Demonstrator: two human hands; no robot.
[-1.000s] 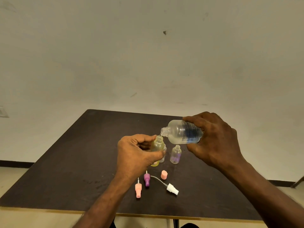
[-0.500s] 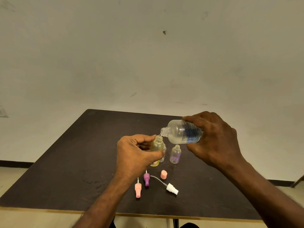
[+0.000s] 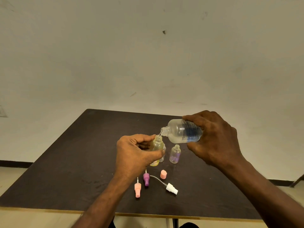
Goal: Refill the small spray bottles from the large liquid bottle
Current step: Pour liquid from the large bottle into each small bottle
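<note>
My right hand (image 3: 215, 139) grips the large clear liquid bottle (image 3: 179, 131), tipped on its side with its open neck pointing left. A thin stream runs from that neck into the open mouth of a small yellow-tinted spray bottle (image 3: 157, 143), which my left hand (image 3: 134, 153) holds upright just above the table. Behind the yellow bottle stands another small clear bottle (image 3: 163, 154), mostly hidden. A small purple-tinted bottle (image 3: 175, 154) stands open on the table under the large bottle.
On the dark table (image 3: 69, 170), nearer to me, lie a pink spray head (image 3: 137, 189), a purple spray head (image 3: 146, 178), a pink cap (image 3: 163, 174) and a white spray head with a tube (image 3: 171, 188). A plain wall rises behind.
Both hands and both bottles have stayed almost still; the large bottle remains tipped over the yellow bottle's mouth.
</note>
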